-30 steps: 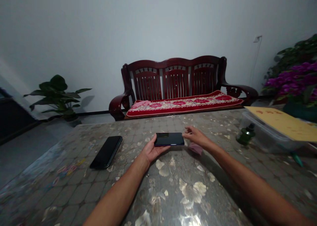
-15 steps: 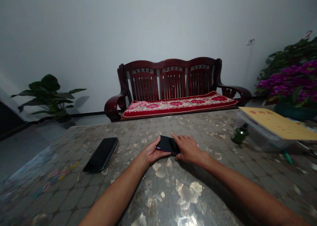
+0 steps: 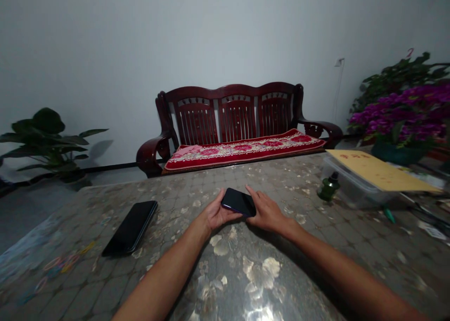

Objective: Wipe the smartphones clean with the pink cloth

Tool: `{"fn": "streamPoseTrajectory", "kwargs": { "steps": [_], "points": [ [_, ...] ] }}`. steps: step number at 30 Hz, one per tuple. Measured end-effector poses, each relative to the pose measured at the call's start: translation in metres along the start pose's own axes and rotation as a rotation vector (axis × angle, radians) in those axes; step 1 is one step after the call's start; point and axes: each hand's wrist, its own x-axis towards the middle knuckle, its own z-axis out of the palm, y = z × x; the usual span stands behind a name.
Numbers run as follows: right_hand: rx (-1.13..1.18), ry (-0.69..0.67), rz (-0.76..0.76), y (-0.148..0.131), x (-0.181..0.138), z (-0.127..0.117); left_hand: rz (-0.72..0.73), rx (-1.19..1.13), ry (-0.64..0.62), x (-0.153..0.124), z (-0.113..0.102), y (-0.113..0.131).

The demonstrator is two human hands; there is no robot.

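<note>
A dark phone (image 3: 239, 202) with a blank screen is held just above the patterned table (image 3: 246, 274) between both of my hands. My left hand (image 3: 215, 214) grips its left end, thumb on the near edge. My right hand (image 3: 265, 212) holds its right end, fingers curled along the far side. A second black phone (image 3: 131, 227) lies flat on the table to the left, well apart from my hands.
A clear plastic box (image 3: 351, 192) with a yellow envelope (image 3: 376, 171) on top stands at the right, a small green bottle (image 3: 327, 188) beside it. Coloured rubber bands (image 3: 59, 264) lie at the left. A red wooden bench (image 3: 235, 129) stands beyond the table, plants either side.
My right hand left the pink cloth and closed on the phone's right end. The phone tilted a little between both hands. The view has shifted to the right.
</note>
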Motion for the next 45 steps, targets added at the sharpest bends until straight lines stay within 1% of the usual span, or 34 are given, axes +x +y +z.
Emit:
{"fn": "streamPoseTrajectory", "kwargs": {
  "steps": [3, 5, 7, 9, 12, 15, 17, 19, 21, 23, 26, 30, 39, 45],
  "points": [
    [0.079, 0.057, 0.077, 0.007, -0.003, 0.002, 0.025, 0.006, -0.050, 0.000, 0.010, -0.003],
    [0.108, 0.089, 0.139, 0.014, -0.004, -0.001, 0.073, 0.054, -0.041, -0.003, 0.015, -0.005],
    [0.122, 0.112, 0.222, 0.026, -0.004, -0.008, 0.144, 0.134, 0.015, -0.009, 0.016, -0.005],
    [0.120, 0.123, 0.347, 0.041, -0.005, -0.018, 0.203, 0.224, 0.117, -0.019, 0.011, -0.002],
    [0.047, 0.130, 0.510, 0.068, -0.007, -0.033, 0.331, 0.391, 0.308, -0.035, -0.006, 0.004],
    [-0.037, 0.136, 0.603, 0.094, -0.011, -0.043, 0.518, 0.693, 0.516, -0.046, -0.033, 0.008],
    [-0.068, 0.131, 0.634, 0.107, -0.014, -0.046, 0.610, 0.937, 0.569, -0.052, -0.051, 0.008],
    [-0.111, 0.120, 0.679, 0.115, -0.016, -0.047, 0.659, 1.190, 0.606, -0.057, -0.066, 0.005],
    [-0.171, 0.116, 0.709, 0.119, -0.018, -0.047, 0.706, 1.424, 0.682, -0.061, -0.077, -0.001],
    [-0.227, 0.114, 0.717, 0.120, -0.020, -0.047, 0.757, 1.624, 0.732, -0.065, -0.083, -0.007],
    [-0.276, 0.104, 0.720, 0.117, -0.022, -0.049, 0.791, 1.807, 0.730, -0.067, -0.088, -0.016],
    [-0.297, 0.097, 0.725, 0.116, -0.021, -0.050, 0.806, 1.911, 0.702, -0.066, -0.093, -0.021],
    [-0.279, 0.088, 0.748, 0.120, -0.020, -0.049, 0.822, 1.970, 0.701, -0.063, -0.097, -0.020],
    [-0.325, 0.100, 0.768, 0.119, -0.020, -0.046, 0.809, 1.975, 0.692, -0.063, -0.098, -0.020]
  ]
}}
